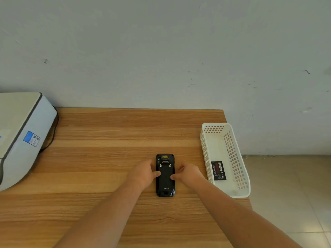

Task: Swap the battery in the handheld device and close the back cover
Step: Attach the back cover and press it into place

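One head-worn camera looks forward and steeply down, close above the wooden table, facing the wall.

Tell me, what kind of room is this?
Probably a plain office or stockroom corner: a wooden desk against a bare wall, a printer on it, and a handheld scanner beside a white basket.

Soft, even, shadowless light; wide-angle bending at the edges, perhaps slightly soft focus throughout.
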{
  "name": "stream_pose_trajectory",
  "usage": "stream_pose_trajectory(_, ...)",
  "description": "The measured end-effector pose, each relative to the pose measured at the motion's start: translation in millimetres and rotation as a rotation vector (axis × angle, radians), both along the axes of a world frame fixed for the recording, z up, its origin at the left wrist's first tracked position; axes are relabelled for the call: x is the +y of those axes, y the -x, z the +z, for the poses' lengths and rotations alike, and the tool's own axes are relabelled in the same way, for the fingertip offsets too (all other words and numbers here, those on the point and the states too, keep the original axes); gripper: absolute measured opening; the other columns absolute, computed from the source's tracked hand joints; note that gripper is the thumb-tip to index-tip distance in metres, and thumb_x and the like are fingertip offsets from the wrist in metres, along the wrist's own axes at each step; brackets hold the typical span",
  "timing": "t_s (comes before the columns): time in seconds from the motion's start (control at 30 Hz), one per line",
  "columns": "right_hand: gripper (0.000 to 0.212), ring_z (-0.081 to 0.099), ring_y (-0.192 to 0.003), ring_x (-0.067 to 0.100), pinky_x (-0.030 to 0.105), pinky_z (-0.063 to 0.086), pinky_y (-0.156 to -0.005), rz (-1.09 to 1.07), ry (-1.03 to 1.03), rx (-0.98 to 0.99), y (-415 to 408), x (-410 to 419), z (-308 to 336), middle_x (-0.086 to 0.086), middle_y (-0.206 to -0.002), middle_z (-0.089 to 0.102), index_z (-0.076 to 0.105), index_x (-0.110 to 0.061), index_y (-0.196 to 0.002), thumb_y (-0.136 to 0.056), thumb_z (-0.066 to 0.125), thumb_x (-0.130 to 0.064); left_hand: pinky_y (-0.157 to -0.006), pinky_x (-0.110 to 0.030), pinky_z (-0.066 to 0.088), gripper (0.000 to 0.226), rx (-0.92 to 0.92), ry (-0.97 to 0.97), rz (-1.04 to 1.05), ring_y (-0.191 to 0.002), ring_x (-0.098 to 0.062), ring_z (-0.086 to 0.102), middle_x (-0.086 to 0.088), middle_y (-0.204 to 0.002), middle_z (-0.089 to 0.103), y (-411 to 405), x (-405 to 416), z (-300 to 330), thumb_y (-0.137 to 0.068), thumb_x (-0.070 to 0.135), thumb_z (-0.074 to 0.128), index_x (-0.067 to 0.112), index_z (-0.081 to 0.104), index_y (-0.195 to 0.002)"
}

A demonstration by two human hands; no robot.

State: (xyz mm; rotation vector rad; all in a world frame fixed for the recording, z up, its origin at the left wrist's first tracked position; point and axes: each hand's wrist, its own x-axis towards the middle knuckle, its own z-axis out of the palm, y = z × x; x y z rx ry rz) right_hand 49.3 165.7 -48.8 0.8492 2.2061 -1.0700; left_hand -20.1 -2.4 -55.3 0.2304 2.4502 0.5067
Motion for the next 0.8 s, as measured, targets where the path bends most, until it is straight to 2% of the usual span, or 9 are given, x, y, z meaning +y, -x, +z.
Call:
stream_pose_trajectory(0.07,0.043,0.060,-0.094,0.013,0.027,0.050,-0.077,0.003,-0.018,0.031,2.5,2.5,2.2,-0.001,-0.110,0.062,0.057,-0.020,-0.115,-0.080,0.076,-0.036,-0.088,-0.037,0.052,0.033,0.029,0.011,-0.004,-0.100,-0.015,0.060,0.005,-0.109,0.064,6.0,0.7,1.4,-0.088,0.043,0.065,0.023,0.059,-0.113)
stream_pose_trajectory(0.23,0.028,0.055,-0.072,0.009,0.024,0.043,-0.060,0.014,-0.083,0.045,12.6,-1.9,1.6,-0.005,-0.086,0.059,0.054,-0.021,-0.092,-0.084,0.069,-0.043,-0.085,-0.037,0.053,0.024,0.004,0.036,-0.003,-0.090,-0.014,0.060,0.005,-0.095,0.063,8.1,9.7,1.4,-0.089,0.044,0.064,0.024,0.059,-0.100)
stream_pose_trajectory(0.37,0.027,0.056,-0.069,0.012,0.027,0.047,-0.062,0.006,-0.097,0.022,19.5,-5.6,-4.5,-0.002,-0.084,0.062,0.049,-0.023,-0.080,-0.086,0.068,-0.040,-0.081,-0.036,0.052,0.018,-0.025,0.005,0.051,-0.083,-0.014,0.059,0.005,-0.087,0.061,8.2,15.4,-1.9,-0.088,0.037,0.067,0.025,0.054,-0.086)
stream_pose_trajectory(0.53,0.026,0.057,-0.071,0.011,0.027,0.048,-0.063,0.006,-0.095,0.014,18.8,-4.3,-5.2,-0.002,-0.087,0.062,0.052,-0.021,-0.087,-0.085,0.069,-0.042,-0.077,-0.034,0.051,0.021,-0.014,0.020,0.014,-0.082,-0.014,0.059,0.007,-0.083,0.060,11.0,15.8,2.8,-0.087,0.039,0.068,0.028,0.051,-0.081)
stream_pose_trajectory(0.63,0.026,0.058,-0.080,0.010,0.024,0.047,-0.067,0.033,-0.067,0.106,15.1,-1.4,-3.9,-0.005,-0.092,0.061,0.056,-0.022,-0.098,-0.084,0.070,-0.039,-0.082,-0.035,0.052,0.023,0.059,0.001,-0.077,-0.087,-0.012,0.059,0.009,-0.093,0.062,14.9,9.4,5.7,-0.083,0.041,0.071,0.027,0.058,-0.095)
stream_pose_trajectory(0.7,0.031,0.057,-0.093,0.011,0.025,0.047,-0.077,0.120,-0.105,0.207,14.6,2.1,-1.5,-0.006,-0.105,0.060,0.058,-0.024,-0.110,-0.084,0.072,-0.035,-0.088,-0.034,0.051,0.027,0.108,-0.045,-0.197,-0.096,-0.010,0.058,0.011,-0.103,0.060,19.7,4.8,7.9,-0.084,0.038,0.071,0.027,0.060,-0.106)
stream_pose_trajectory(0.8,0.035,0.052,-0.108,0.015,0.032,0.048,-0.090,0.367,-0.207,0.271,19.5,7.1,1.8,-0.005,-0.118,0.054,0.058,-0.026,-0.118,-0.086,0.069,-0.032,-0.091,-0.033,0.049,0.029,0.189,-0.042,-0.402,-0.104,-0.011,0.055,0.011,-0.110,0.057,27.3,3.8,11.1,-0.088,0.036,0.067,0.027,0.061,-0.115)
